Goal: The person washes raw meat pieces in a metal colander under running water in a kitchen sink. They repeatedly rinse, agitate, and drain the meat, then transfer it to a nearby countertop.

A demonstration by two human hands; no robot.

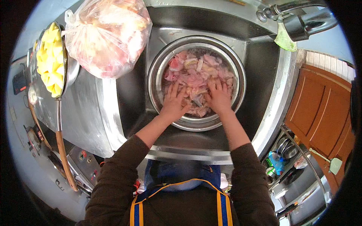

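A round stainless steel basin (pixel 158 93) stands inside the sink (pixel 261 73). Pale pink pieces of raw meat (pixel 195 76) lie in it under water. My left hand (pixel 174 103) reaches into the near left part of the basin, its fingers spread over the meat and fingertips partly under water. On the near right, my right hand (pixel 219 96) rests in the same way, fingers apart against the pieces. Neither hand grips a piece that I can make out. Between the hands, some greyish bits of meat show.
A tied clear plastic bag (pixel 109 42) of raw meat sits on the steel counter (pixel 82 104), left of the sink. Beside it is a long-handled pan (pixel 58 115) heaped with yellow chunks (pixel 51 62). The faucet (pixel 308 24) overhangs the far right corner, near a green cloth (pixel 285 38).
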